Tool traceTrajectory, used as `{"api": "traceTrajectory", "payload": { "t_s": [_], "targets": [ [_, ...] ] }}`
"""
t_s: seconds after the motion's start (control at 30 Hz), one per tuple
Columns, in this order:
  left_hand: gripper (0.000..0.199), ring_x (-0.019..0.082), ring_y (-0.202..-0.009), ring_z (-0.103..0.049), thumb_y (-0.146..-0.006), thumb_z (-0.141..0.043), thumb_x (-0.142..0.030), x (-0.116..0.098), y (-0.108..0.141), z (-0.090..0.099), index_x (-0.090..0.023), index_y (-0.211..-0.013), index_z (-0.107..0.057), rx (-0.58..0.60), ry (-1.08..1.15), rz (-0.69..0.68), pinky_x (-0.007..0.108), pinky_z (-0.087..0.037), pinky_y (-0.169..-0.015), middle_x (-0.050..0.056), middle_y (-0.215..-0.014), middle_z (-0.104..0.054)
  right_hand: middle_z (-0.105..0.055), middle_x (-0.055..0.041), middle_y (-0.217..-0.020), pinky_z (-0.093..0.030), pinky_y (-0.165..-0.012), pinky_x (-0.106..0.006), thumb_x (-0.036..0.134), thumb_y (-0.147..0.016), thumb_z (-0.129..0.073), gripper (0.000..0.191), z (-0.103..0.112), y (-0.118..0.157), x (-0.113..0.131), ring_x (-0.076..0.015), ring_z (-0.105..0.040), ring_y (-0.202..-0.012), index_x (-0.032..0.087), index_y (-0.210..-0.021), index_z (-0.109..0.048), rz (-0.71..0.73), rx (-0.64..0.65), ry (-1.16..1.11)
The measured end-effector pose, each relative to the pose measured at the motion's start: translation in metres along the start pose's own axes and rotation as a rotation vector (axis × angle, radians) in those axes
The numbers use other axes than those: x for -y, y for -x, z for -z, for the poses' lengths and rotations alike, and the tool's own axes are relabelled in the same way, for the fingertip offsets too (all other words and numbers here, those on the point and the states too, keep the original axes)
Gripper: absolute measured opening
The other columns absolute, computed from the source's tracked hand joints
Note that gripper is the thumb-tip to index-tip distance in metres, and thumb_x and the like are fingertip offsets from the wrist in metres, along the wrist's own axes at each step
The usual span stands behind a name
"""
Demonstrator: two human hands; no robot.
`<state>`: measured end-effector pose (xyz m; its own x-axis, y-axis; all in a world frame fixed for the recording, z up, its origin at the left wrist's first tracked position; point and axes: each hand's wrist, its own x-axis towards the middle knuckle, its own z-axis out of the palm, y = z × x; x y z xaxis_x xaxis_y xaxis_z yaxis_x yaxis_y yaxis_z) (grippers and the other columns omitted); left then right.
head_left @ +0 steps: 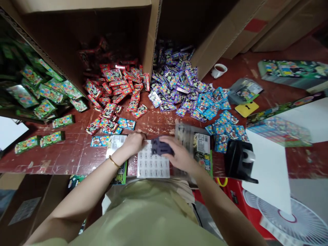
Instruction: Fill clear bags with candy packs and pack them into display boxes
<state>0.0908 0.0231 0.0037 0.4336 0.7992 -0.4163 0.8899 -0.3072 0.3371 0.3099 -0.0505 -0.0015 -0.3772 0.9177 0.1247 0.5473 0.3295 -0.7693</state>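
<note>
My left hand [133,142] is closed, fingers curled down at the upper left corner of a white sheet of round stickers [153,167]; what its fingertips hold is hidden. My right hand [179,153] grips a dark purple block with notches [161,146] over the upper part of the sheet. Beneath and beside the right hand is a blurred clear plastic tray [182,131]. To the right of it lies a printed package with a barcode label [203,143]. A similar package [116,140] is partly hidden under my left forearm.
Piles of red packets [115,85], purple packets [176,82], blue packets [222,126] and green packets [52,92] spread from cardboard boxes [151,41]. At the right are a black tape dispenser [239,160], a white cup [219,70], a yellow piece [246,109] and a white fan [289,215].
</note>
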Motion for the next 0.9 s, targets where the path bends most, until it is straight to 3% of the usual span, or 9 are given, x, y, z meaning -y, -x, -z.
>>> {"api": "traceTrajectory", "payload": {
  "t_s": [0.1, 0.2, 0.3, 0.4, 0.5, 0.6, 0.7, 0.8, 0.9],
  "targets": [
    [0.018, 0.027, -0.096, -0.069, -0.084, -0.059, -0.027, -0.001, -0.002, 0.003, -0.018, -0.092, -0.073, 0.028, 0.003, 0.005, 0.034, -0.05, -0.082, 0.013, -0.1, -0.075, -0.058, -0.0101, -0.13, -0.041, -0.108, -0.048, 0.013, -0.081, -0.061, 0.048, -0.016, 0.015, 0.003, -0.0259, -0.053, -0.124, 0.025, -0.127, -0.055, -0.037, 0.11, -0.024],
    [0.019, 0.027, -0.097, -0.069, -0.085, -0.058, -0.027, -0.002, -0.002, 0.005, -0.019, -0.092, -0.073, 0.037, 0.0, 0.01, 0.034, -0.05, -0.082, 0.013, -0.102, -0.075, -0.056, -0.0116, -0.13, -0.04, -0.108, -0.046, 0.024, -0.083, -0.064, 0.037, -0.018, 0.007, -0.013, -0.0266, -0.05, -0.125, 0.024, -0.12, -0.06, -0.086, -0.05, -0.008],
    [0.019, 0.027, -0.098, -0.069, -0.085, -0.058, -0.027, -0.004, -0.001, 0.006, -0.019, -0.094, -0.073, 0.033, -0.009, 0.016, 0.034, -0.05, -0.084, 0.013, -0.104, -0.075, -0.06, -0.0109, -0.111, -0.045, -0.099, -0.043, 0.023, -0.085, -0.06, 0.02, -0.007, -0.015, -0.038, -0.0246, -0.058, -0.11, 0.021, -0.104, -0.068, -0.13, -0.15, 0.012],
    [0.02, 0.027, -0.099, -0.069, -0.085, -0.058, -0.028, -0.005, 0.0, 0.006, -0.019, -0.095, -0.073, 0.026, -0.015, 0.024, 0.034, -0.05, -0.084, 0.013, -0.105, -0.074, -0.059, -0.0062, -0.09, -0.05, -0.079, -0.034, 0.019, -0.081, -0.06, 0.009, 0.006, -0.032, -0.053, -0.0174, -0.06, -0.08, 0.018, -0.081, -0.069, -0.161, -0.001, -0.032],
    [0.02, 0.027, -0.099, -0.069, -0.085, -0.059, -0.029, -0.006, 0.0, 0.005, -0.019, -0.095, -0.073, 0.022, -0.017, 0.038, 0.034, -0.05, -0.084, 0.013, -0.104, -0.075, -0.057, -0.0035, -0.085, -0.046, -0.068, -0.028, 0.021, -0.08, -0.061, 0.013, 0.016, -0.034, -0.055, -0.0127, -0.055, -0.069, 0.017, -0.069, -0.066, -0.146, 0.084, -0.126],
    [0.021, 0.029, -0.098, -0.069, -0.083, -0.059, -0.027, -0.007, 0.0, 0.005, -0.018, -0.096, -0.073, 0.023, -0.018, 0.052, 0.036, -0.05, -0.083, 0.015, -0.104, -0.074, -0.059, -0.0042, -0.089, -0.044, -0.065, -0.027, 0.026, -0.08, -0.064, 0.012, 0.02, -0.031, -0.05, -0.0122, -0.054, -0.069, 0.018, -0.073, -0.068, -0.145, 0.022, -0.187],
    [0.021, 0.028, -0.098, -0.069, -0.083, -0.059, -0.024, -0.008, 0.001, 0.005, -0.017, -0.096, -0.073, 0.024, -0.02, 0.06, 0.035, -0.05, -0.085, 0.015, -0.104, -0.074, -0.066, -0.0043, -0.092, -0.044, -0.067, -0.028, 0.025, -0.077, -0.066, 0.018, 0.01, -0.033, -0.045, -0.0127, -0.054, -0.069, 0.02, -0.094, -0.069, -0.188, -0.08, -0.221],
    [0.02, 0.027, -0.098, -0.069, -0.083, -0.057, -0.022, -0.009, 0.002, 0.005, -0.017, -0.094, -0.073, 0.018, -0.013, 0.069, 0.035, -0.05, -0.085, 0.015, -0.103, -0.074, -0.07, -0.0004, -0.081, -0.045, -0.066, -0.027, 0.023, -0.075, -0.066, 0.037, -0.006, -0.037, -0.044, -0.0124, -0.056, -0.066, 0.02, -0.112, -0.063, -0.241, -0.073, -0.321],
    [0.02, 0.03, -0.097, -0.069, -0.082, -0.056, -0.019, -0.01, 0.001, 0.003, -0.015, -0.091, -0.073, -0.002, 0.017, 0.068, 0.038, -0.051, -0.083, 0.018, -0.101, -0.074, -0.069, 0.0023, -0.07, -0.046, -0.062, -0.026, 0.028, -0.074, -0.068, 0.036, -0.01, -0.034, -0.046, -0.0119, -0.058, -0.059, 0.02, -0.109, -0.062, -0.269, -0.087, -0.363]
  ]
}}
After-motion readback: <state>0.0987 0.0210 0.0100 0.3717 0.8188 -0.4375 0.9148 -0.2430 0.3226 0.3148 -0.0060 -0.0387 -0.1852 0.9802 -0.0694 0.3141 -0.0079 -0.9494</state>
